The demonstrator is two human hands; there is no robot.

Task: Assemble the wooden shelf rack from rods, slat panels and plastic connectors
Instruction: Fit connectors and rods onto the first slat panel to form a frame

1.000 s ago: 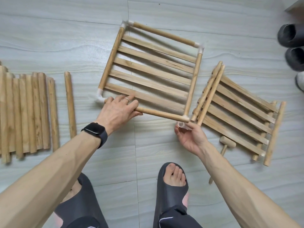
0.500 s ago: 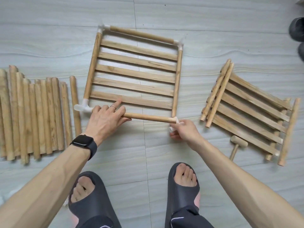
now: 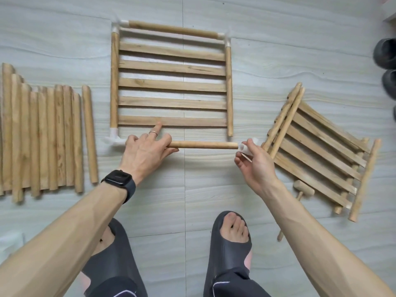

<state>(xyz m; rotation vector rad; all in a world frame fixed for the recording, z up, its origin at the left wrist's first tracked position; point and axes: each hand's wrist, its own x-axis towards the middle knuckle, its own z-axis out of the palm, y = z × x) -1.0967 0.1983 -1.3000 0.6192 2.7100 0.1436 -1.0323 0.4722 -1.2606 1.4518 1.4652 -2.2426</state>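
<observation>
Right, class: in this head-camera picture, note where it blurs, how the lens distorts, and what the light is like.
Head view: motion blur smears the far connectors and the left hand's raised finger; forearms balloon toward the lower corners, a wide-angle stretch; light is soft and even, shadows faint, no glare on the floor.

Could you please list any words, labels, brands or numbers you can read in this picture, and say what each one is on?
No text can be read anywhere.
The watch face on the left wrist is dark.
The slat panel, the rod in the left hand, the connector in the right hand, the mallet and the slippers show no print.
</observation>
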